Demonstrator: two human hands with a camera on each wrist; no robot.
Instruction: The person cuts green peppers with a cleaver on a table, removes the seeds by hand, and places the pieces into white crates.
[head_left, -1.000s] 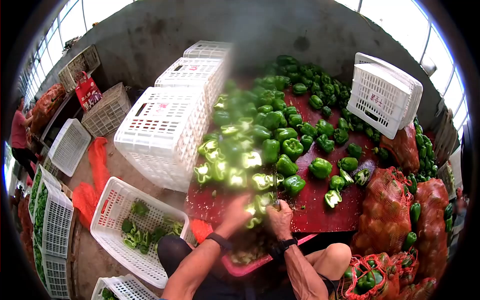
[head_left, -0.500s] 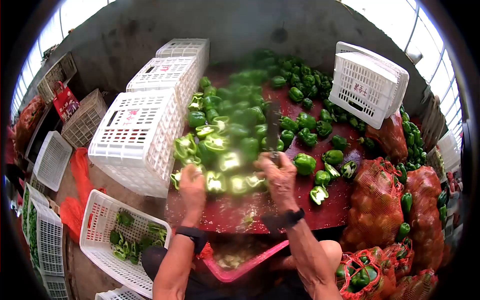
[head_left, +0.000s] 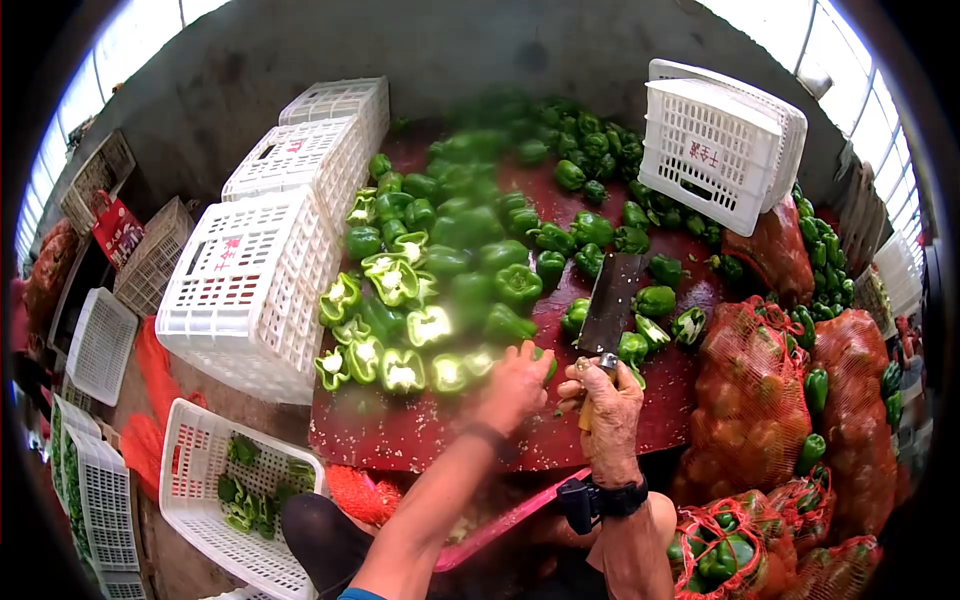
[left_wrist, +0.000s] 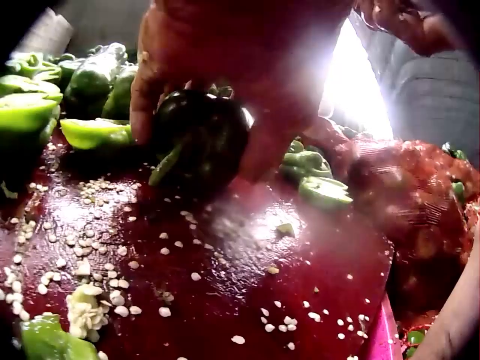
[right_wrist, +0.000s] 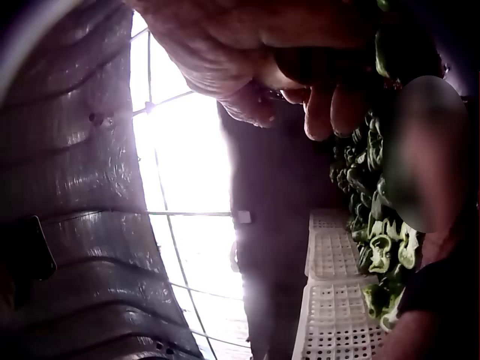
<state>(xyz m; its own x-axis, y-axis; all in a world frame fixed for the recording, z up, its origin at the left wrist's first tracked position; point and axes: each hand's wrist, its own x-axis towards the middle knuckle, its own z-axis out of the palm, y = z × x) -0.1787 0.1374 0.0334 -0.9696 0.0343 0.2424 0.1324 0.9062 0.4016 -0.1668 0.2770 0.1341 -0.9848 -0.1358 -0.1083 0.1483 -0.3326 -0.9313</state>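
Gripping one round, glossy, dark green bell pepper (left_wrist: pixel 196 142), your left hand (head_left: pixel 515 390) has its thumb and fingers spread to opposite sides of it, clamped on its smooth skin. This pepper is near the front edge of the red, flat-topped table (head_left: pixel 375 432), and it seems whole; whether it touches the table I cannot tell. Your right hand (head_left: pixel 608 405) has the fingers curled around the handle of a broad, dark, rectangular metal knife (head_left: pixel 612 305), whose blade points away from you, apart from the pepper you hold.

In my judgement, you are at the step of placing a pepper for cutting. The next move probably calls for a steady left grip, with the fingertips withdrawn from the cutting line, and for bringing the blade over the pepper. Because the skin looks slick and the body is rounded, it could roll.

To the left lie the cut pepper halves (head_left: pixel 403 372), with pale, ribbed, hollow insides; behind them are lobed, shiny whole green peppers (head_left: pixel 518 287). Small, pale, flat seeds (left_wrist: pixel 112 262) are scattered on the wet-looking table surface. At the right stand lumpy red mesh sacks (head_left: pixel 750 400), of thin, net-like material.
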